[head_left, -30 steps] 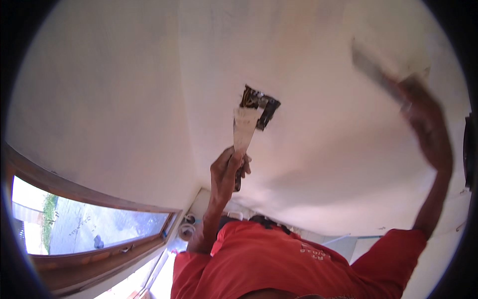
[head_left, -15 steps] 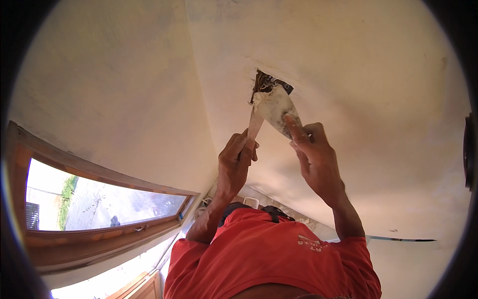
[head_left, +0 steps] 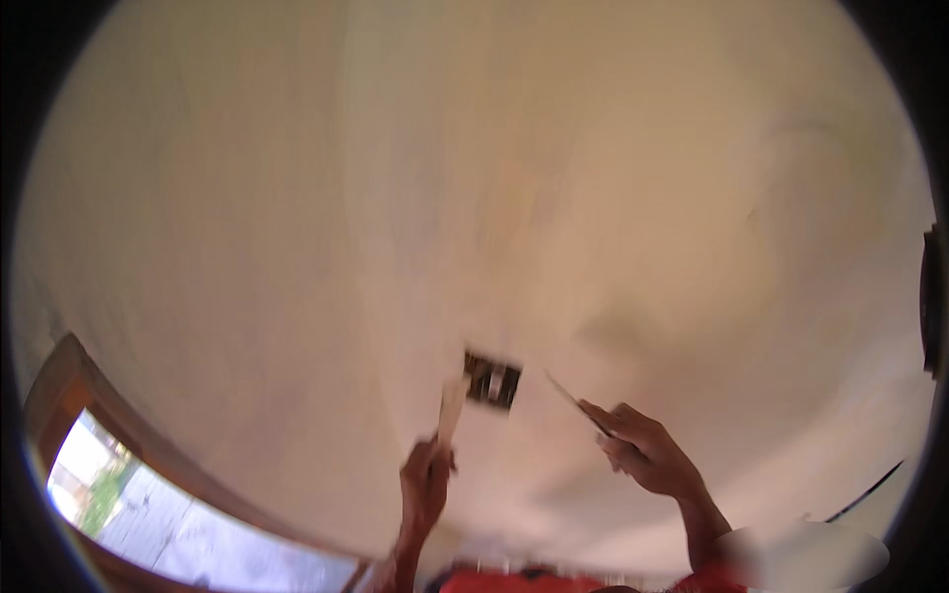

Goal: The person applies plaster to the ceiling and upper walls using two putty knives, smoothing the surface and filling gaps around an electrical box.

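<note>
A square electrical box opening [head_left: 480, 383], dark inside, sits in the plastered wall [head_left: 593, 217]. Fingers closed, my left hand [head_left: 425, 484] grips a pale, narrow scraper [head_left: 452, 410], its upper end beside the box's left edge; whether it touches is unclear in the blur. To the right of the box, my right hand [head_left: 647, 450] is closed around a putty knife [head_left: 571, 397]. Its blade shows nearly edge-on, pointing up and left, apart from the box and from the other tool. Motion blur hides what is on the blades.
At lower left is a window [head_left: 188, 539] with a brown wooden frame [head_left: 133, 445]. A dark object [head_left: 929, 301] stands at the right rim. A thin dark strip [head_left: 867, 490] runs along the lower right. My red sleeve [head_left: 720, 578] shows at the bottom.
The view has tilted up, so the box and hands appear lower. The putty knife in my right hand has come away from the box and the scraper, to the right, and turned edge-on.
</note>
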Motion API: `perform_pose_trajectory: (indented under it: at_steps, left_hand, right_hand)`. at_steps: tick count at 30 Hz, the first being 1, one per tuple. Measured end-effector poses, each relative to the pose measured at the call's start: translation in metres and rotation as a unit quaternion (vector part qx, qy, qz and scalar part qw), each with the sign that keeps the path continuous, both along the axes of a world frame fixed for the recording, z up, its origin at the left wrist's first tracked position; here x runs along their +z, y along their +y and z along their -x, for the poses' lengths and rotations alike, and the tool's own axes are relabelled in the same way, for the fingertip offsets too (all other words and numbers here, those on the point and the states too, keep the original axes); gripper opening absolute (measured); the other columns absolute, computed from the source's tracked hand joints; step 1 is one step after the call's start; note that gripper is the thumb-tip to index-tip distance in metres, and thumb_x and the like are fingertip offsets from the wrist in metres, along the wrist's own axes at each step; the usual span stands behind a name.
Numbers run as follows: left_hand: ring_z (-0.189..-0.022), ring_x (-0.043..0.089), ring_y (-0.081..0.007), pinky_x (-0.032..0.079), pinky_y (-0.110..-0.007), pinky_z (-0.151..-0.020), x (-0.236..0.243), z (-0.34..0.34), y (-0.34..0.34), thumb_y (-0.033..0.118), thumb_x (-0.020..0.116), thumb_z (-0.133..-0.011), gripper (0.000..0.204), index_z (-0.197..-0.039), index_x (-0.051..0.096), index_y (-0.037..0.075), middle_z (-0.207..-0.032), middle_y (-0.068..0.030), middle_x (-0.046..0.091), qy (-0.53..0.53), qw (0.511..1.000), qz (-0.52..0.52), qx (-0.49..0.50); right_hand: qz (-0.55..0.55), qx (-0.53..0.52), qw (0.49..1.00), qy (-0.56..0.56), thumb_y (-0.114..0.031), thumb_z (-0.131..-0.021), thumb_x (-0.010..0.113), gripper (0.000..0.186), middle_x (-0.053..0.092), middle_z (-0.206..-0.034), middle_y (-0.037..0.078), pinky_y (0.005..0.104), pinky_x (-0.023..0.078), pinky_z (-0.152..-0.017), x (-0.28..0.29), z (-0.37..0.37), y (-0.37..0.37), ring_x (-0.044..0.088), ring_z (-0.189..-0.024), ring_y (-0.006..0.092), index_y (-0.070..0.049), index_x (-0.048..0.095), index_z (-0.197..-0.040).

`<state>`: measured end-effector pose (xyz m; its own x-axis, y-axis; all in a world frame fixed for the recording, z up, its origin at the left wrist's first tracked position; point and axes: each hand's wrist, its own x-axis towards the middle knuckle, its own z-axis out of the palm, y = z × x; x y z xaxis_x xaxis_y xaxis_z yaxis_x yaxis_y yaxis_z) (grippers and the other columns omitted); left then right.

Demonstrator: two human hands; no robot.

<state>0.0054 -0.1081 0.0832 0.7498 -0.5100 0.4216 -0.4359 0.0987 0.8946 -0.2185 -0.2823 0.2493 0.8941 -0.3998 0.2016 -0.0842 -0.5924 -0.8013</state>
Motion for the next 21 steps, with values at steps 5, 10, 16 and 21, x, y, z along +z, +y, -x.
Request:
perform_pose_trajectory:
  at_steps: [5, 10, 16, 21]
  left_hand:
    - [-0.060, 0.055, -0.0091, 0.045, -0.026, -0.053, -0.033, 0.004, -0.032, 0.015, 0.051, -0.102, 0.025, -0.096, 0.064, -0.005, -0.073, -0.0062, 0.060, 0.088, 0.990, 0.045, -0.097]
    - [-0.061, 0.051, -0.0097, 0.042, -0.025, -0.054, -0.037, 0.021, -0.033, 0.021, 0.051, -0.101, 0.023, -0.096, 0.064, 0.003, -0.072, -0.0016, 0.059, 0.127, 0.979, 0.077, -0.139]
    - [-0.062, 0.052, -0.0099, 0.042, -0.026, -0.055, -0.070, 0.016, -0.048, 0.022, 0.053, -0.100, 0.022, -0.096, 0.065, 0.004, -0.071, -0.0012, 0.060, 0.190, 0.968, 0.059, -0.151]
    - [-0.062, 0.052, -0.0095, 0.042, -0.025, -0.055, -0.081, 0.015, -0.043, 0.026, 0.054, -0.099, 0.025, -0.095, 0.065, 0.004, -0.071, -0.0010, 0.060, 0.229, 0.960, 0.054, -0.151]
  right_hand:
    - [0.433, -0.036, 0.863, -0.257, 0.000, -0.085, 0.061, 0.045, 0.049, -0.085, 0.012, 0.0364, 0.045, -0.075, 0.126, 0.002, -0.066, 0.050, -0.079, 0.0289, -0.006, 0.062, -0.130]
    - [0.709, -0.169, 0.643, -0.234, -0.008, -0.093, 0.060, 0.052, 0.046, -0.087, 0.011, 0.0373, 0.046, -0.073, 0.300, -0.052, -0.055, 0.052, -0.078, 0.0247, -0.027, 0.054, -0.142]
    - [0.833, -0.205, 0.498, -0.122, -0.010, -0.095, 0.059, 0.055, 0.051, -0.094, 0.010, 0.0428, 0.047, -0.072, 0.392, -0.130, -0.051, 0.054, -0.079, 0.0250, -0.037, 0.050, -0.143]
    - [0.879, -0.162, 0.438, -0.097, -0.008, -0.096, 0.057, 0.056, 0.051, -0.097, 0.011, 0.0416, 0.048, -0.072, 0.427, -0.176, -0.059, 0.055, -0.082, 0.0255, -0.036, 0.049, -0.144]
